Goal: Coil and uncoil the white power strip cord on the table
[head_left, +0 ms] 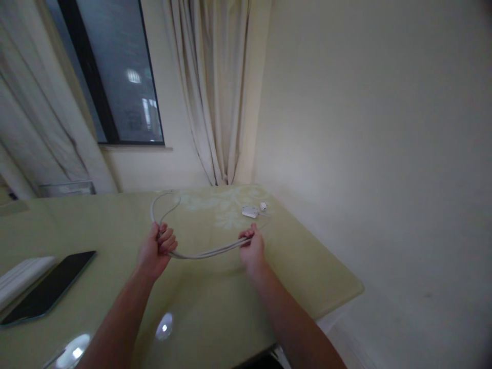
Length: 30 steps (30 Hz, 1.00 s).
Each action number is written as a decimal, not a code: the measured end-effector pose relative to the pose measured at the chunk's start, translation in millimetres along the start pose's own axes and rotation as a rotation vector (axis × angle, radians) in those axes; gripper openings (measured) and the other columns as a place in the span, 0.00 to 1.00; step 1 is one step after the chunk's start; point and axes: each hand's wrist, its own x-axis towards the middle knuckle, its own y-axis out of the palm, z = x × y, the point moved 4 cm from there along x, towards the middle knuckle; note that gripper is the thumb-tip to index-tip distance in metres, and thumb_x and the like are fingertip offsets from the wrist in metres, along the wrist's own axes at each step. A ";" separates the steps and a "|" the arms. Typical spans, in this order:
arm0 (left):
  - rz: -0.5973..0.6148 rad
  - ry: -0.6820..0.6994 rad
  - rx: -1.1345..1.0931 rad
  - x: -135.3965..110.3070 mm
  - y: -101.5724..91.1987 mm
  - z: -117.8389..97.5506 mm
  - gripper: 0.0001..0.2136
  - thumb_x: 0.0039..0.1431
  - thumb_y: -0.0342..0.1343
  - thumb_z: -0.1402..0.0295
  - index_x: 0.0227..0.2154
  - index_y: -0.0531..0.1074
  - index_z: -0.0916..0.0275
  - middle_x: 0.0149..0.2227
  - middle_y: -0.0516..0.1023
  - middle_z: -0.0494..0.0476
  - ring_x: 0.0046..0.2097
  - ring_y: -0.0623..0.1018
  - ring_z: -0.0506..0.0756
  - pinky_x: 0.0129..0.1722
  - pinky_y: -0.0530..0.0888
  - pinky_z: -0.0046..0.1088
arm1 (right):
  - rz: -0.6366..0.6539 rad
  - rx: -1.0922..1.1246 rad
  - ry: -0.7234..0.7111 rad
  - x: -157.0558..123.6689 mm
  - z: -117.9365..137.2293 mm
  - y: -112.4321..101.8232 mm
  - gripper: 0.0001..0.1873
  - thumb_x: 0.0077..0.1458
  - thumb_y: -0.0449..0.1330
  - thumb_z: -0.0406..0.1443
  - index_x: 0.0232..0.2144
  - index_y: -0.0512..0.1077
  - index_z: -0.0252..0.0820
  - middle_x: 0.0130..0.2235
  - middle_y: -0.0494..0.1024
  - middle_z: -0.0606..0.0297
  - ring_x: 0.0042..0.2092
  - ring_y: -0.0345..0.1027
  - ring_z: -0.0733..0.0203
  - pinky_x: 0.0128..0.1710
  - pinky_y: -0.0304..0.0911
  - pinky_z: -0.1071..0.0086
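A white cable [209, 253], gathered in a few strands, hangs in a shallow sag between my two hands above the table. My left hand [158, 248] is closed round one end of the bundle, and a loop of cable sticks up and away beyond its fist. At the other end, my right hand [252, 248] grips the strands between thumb and fingers. Just past the right hand lies a white power strip or adapter block [250, 211], with a small white plug-like piece [263, 206] beside it. A thin length of cable runs near them by the right hand.
A glossy pale green tabletop [207, 307] spreads under the hands, its right edge close to the wall [365, 154]. On the left lie a dark flat tablet-like slab [49, 289] and a white long object [25, 277]. A dark object [263, 360] shows at the bottom edge. Curtains [215, 92] hang behind.
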 end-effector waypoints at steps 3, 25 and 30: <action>-0.144 0.024 0.258 13.5 -24.7 -5.1 0.15 0.76 0.45 0.63 0.29 0.61 0.58 0.18 0.50 0.37 0.15 0.48 0.45 0.15 0.49 0.21 | -0.098 -0.043 0.006 38.4 39.7 -21.2 0.19 0.69 0.59 0.38 0.26 0.58 0.45 0.16 0.54 0.84 0.15 0.43 0.74 0.16 0.45 0.80; -0.396 0.062 0.607 34.7 -59.2 22.4 0.06 0.65 0.51 0.67 0.39 0.70 0.62 0.24 0.62 0.45 0.20 0.63 0.49 0.23 0.66 0.23 | 0.165 -0.330 -0.032 41.4 30.5 -23.0 0.23 0.55 0.66 0.56 0.34 0.66 0.45 0.19 0.52 0.85 0.16 0.40 0.74 0.15 0.35 0.78; -0.282 0.004 0.485 18.9 -42.5 27.8 0.12 0.68 0.52 0.59 0.42 0.73 0.62 0.22 0.58 0.41 0.17 0.56 0.46 0.16 0.56 0.18 | 0.233 -0.373 -0.031 35.0 30.1 -17.9 0.25 0.52 0.65 0.58 0.33 0.66 0.46 0.19 0.52 0.85 0.16 0.38 0.74 0.14 0.33 0.77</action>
